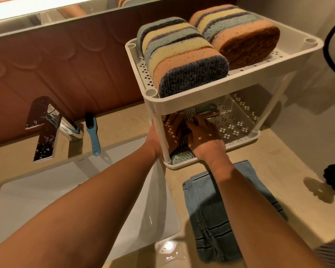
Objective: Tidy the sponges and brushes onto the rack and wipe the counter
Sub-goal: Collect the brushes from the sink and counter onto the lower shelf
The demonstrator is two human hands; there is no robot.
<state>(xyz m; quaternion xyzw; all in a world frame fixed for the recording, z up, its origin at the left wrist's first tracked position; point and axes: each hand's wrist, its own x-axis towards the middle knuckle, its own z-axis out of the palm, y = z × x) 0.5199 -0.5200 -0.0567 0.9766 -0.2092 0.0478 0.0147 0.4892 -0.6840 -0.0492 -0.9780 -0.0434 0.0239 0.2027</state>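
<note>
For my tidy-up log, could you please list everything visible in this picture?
rack: one, white, two tiers, on the counter right of the sink
sponges: two rows, count unclear, peach, yellow and blue, top tier
teal brushes: count unclear, lower tier, under the hands
loose brush: one, blue, black bristles, beside the tap
tap: one, chrome, behind the sink
sink: one, white, left
towel: one, blue, dark stripes, in front of the rack
counter: one, beige
left hand: on the lower tier, grip unclear
right hand: on the lower tier, grip unclear
</note>
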